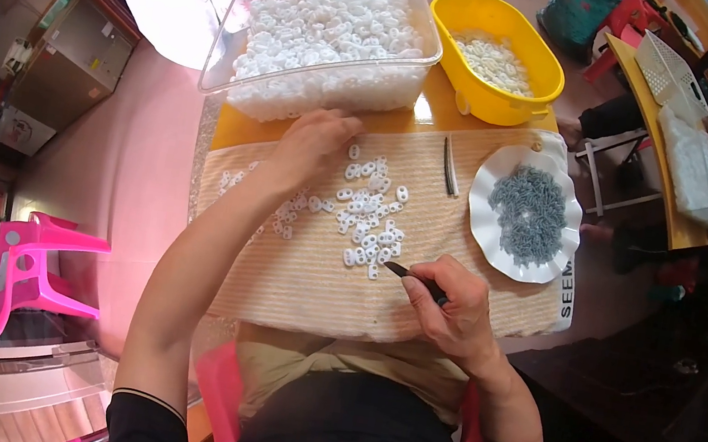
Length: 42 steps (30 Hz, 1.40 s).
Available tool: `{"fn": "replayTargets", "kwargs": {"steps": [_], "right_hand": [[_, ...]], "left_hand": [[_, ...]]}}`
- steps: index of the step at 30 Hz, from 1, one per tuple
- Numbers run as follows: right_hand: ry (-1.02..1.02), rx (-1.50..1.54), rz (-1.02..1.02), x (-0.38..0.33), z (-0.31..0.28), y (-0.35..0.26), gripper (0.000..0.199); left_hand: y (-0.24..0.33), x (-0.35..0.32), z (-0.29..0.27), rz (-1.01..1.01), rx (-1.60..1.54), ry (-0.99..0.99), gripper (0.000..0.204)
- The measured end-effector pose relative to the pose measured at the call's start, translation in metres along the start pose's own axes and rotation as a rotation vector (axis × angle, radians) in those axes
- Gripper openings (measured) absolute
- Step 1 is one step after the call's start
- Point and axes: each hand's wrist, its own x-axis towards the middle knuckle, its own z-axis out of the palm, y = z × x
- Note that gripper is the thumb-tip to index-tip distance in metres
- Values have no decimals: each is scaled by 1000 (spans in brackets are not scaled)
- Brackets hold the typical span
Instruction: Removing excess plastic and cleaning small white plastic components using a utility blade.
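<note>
Small white oval plastic pieces with two holes (365,209) lie scattered over a beige striped cloth (289,289). My left hand (320,145) reaches across to the cloth's far side, just below a clear bin. Its fingers are curled together, and what they may hold is hidden beneath them. In my right hand (454,307) is a slim black pointed tool (418,281), seemingly tweezers, its tip beside the nearest white pieces. A white scalloped plate (483,227) heaped with small grey rod-like parts (527,215) stands to the right of the pieces.
The clear plastic bin (319,88), full of white pieces, stands at the back beside a yellow tub (490,104). Thin dark and pale strips (451,167) lie near the plate. A pink stool (30,273) is at left. At far right, a person sits by another table (655,165).
</note>
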Motion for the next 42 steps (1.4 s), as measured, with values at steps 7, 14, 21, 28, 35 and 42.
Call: {"fn": "replayTargets", "kwargs": {"steps": [7, 14, 21, 28, 35, 42], "right_hand": [[-1, 8, -13, -1, -2, 1, 23], [-13, -11, -11, 0, -2, -2, 23], [57, -50, -102, 2, 2, -1, 8], [92, -46, -53, -3, 3, 5, 8], [49, 30, -29, -12, 7, 3, 11], [-88, 242, 77, -18, 2, -6, 13]], "left_hand": [[3, -1, 1, 62, 98, 21, 20], [4, -24, 4, 6, -3, 12, 19], [17, -44, -13, 5, -191, 33, 16], [65, -69, -28, -193, -599, 48, 21], [133, -121, -13, -246, -830, -39, 17], [149, -146, -14, -435, -1018, 92, 8]]}}
